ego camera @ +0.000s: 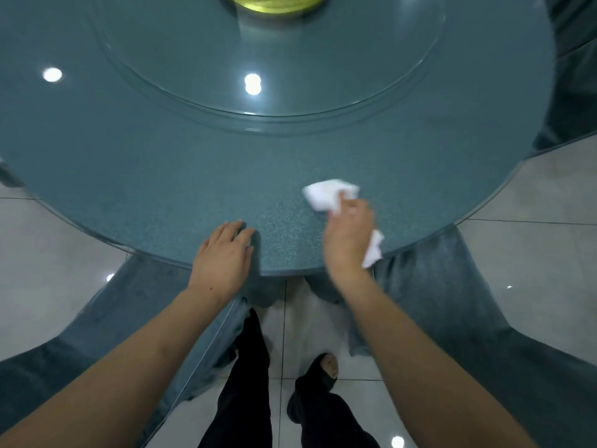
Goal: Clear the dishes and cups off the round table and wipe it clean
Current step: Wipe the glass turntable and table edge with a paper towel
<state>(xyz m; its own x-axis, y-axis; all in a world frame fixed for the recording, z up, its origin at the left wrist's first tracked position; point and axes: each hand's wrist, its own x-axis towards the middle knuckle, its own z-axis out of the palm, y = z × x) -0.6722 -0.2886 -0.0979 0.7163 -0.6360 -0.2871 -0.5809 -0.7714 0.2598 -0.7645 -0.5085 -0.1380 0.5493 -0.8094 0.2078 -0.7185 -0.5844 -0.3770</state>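
- No dishes or cups show on the round worktop [161, 176]; clearing looks done
- Right hand [347, 236] fingers pinch a crumpled white cloth [326, 195] against the worktop; wiping seems underway
- Left hand [223, 253] fingers lie flat, together, left of the cloth

The round table [161, 176] had a speckled blue-grey top under a glossy, glass-like sheen that threw back ceiling lights. At its centre lay a clear, smooth glass turntable [268, 59], with a shiny yellow-gold piece [274, 4] at the middle. Near the table's front edge, a crumpled white cloth or paper wipe [326, 195] looked soft and matt. Below the table, the floor tiles [533, 202] were pale and polished.
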